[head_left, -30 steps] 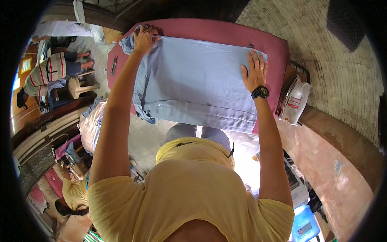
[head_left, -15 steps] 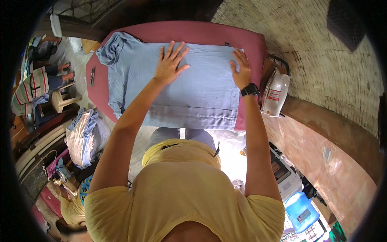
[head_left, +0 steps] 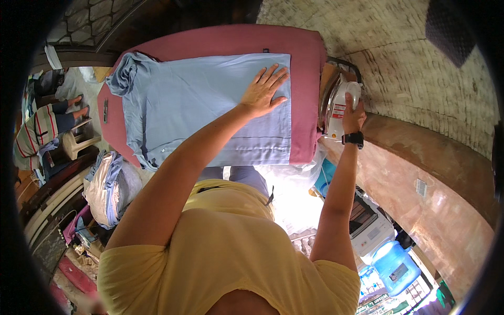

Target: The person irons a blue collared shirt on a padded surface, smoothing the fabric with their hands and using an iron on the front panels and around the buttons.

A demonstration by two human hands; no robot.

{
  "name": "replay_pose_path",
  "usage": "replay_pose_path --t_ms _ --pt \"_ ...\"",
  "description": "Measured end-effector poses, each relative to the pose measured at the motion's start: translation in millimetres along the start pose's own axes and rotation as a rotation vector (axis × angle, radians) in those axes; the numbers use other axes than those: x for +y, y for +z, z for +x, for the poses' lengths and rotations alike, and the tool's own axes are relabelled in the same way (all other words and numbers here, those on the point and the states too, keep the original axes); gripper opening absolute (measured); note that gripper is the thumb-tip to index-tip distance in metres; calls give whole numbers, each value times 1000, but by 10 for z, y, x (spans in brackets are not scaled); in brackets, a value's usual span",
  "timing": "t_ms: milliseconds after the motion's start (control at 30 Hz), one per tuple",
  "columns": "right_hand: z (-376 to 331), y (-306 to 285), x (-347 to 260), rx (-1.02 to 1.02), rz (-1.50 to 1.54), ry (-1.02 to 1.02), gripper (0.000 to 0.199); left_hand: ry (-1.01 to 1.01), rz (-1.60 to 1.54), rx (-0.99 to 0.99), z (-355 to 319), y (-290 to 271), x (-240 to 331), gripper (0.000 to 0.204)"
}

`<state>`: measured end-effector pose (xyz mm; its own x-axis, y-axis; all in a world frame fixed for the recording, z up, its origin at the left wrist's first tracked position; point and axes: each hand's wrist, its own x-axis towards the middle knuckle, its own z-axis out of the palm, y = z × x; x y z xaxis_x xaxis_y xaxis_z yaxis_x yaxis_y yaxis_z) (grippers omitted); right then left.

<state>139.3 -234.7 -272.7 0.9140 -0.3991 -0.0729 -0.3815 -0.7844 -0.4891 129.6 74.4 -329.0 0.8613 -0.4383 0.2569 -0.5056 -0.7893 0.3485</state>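
A light blue garment [head_left: 205, 100], probably a shirt, lies spread over a maroon padded ironing board [head_left: 305, 105], its left end bunched up. My left hand [head_left: 265, 92] rests flat on the cloth near its right edge, fingers spread. Beyond the board's right end, my right hand [head_left: 354, 116] closes around the handle of a white clothes iron [head_left: 337, 109] with a red label. The iron stands at the board's end, and my palm hides part of its handle. A black watch is on my right wrist.
A slim dark tool [head_left: 105, 110] lies on the board's left end. Left of the board are a heap of clothes [head_left: 107, 189], a wooden stool [head_left: 79, 143] and another person [head_left: 39, 126] in striped clothing. A wall ledge [head_left: 420, 136] and a blue water jug [head_left: 395, 269] are to the right.
My right hand has left the garment's right edge and moved right onto the iron's handle. My left hand has slid right across the cloth. The whole view has shifted slightly.
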Motion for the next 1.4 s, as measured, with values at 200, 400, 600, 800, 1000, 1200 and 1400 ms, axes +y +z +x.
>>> replay_pose_path --t_ms 200,400,600,800,1000,1200,1400 --pt "-275 -302 -382 5 240 -130 60 -86 -54 -176 263 -277 -80 46" --pt "-1071 150 -938 41 -192 -601 62 36 -290 -298 721 63 -752 38" --pt "-1133 577 -1231 25 -104 -474 60 -509 -1173 -237 742 -562 -1287 44" --pt "-688 704 -1710 198 -157 -242 63 -420 -288 -75 64 -861 -1813 34" --pt "-329 793 -1888 132 -217 -188 73 -536 -118 -82 17 -728 -1702 29" --pt "-492 797 -1778 69 -161 -103 75 -549 -148 -132 21 -747 -1766 29" --pt "-379 673 -1969 25 -154 -73 77 -523 -155 -112 58 -703 -1824 29"
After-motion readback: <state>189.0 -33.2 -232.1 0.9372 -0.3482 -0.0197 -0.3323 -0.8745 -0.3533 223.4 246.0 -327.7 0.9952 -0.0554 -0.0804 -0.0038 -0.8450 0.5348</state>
